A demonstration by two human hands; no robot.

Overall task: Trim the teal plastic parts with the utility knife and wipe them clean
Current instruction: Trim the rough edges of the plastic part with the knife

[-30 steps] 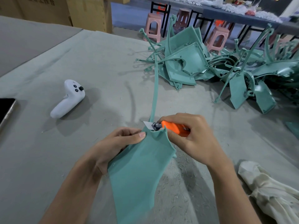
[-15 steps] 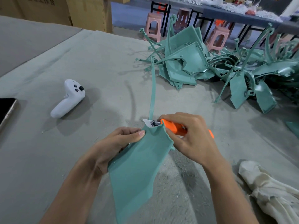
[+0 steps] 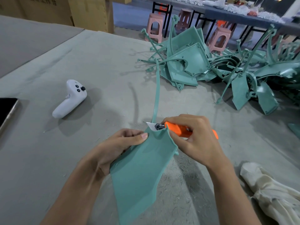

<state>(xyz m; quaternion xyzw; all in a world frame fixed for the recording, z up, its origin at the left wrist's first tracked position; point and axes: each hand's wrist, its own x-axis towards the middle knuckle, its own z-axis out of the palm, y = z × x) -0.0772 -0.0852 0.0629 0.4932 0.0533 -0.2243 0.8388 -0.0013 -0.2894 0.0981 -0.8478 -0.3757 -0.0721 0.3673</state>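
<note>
A flat teal plastic part [image 3: 139, 172] with a long thin strip running up and away from its top is held over the grey table. My left hand [image 3: 116, 148] grips its left edge, thumb pressed on the top corner. My right hand [image 3: 193, 140] grips an orange utility knife [image 3: 175, 129], whose silver blade tip lies at the part's top edge beside the strip's base. A heap of more teal parts [image 3: 211, 70] lies at the back right. A white cloth [image 3: 272, 194] is bunched at the lower right.
A white hand controller [image 3: 69, 99] lies to the left and a dark phone [image 3: 7, 111] at the left edge. Plastic shavings litter the grey table cover [image 3: 81, 59]. Cardboard boxes [image 3: 90, 12] and pink stools [image 3: 155, 26] stand beyond the table.
The part has tilted slightly and its long strip has swung a little left. My right hand has slid the knife along the top edge, showing more of the orange handle.
</note>
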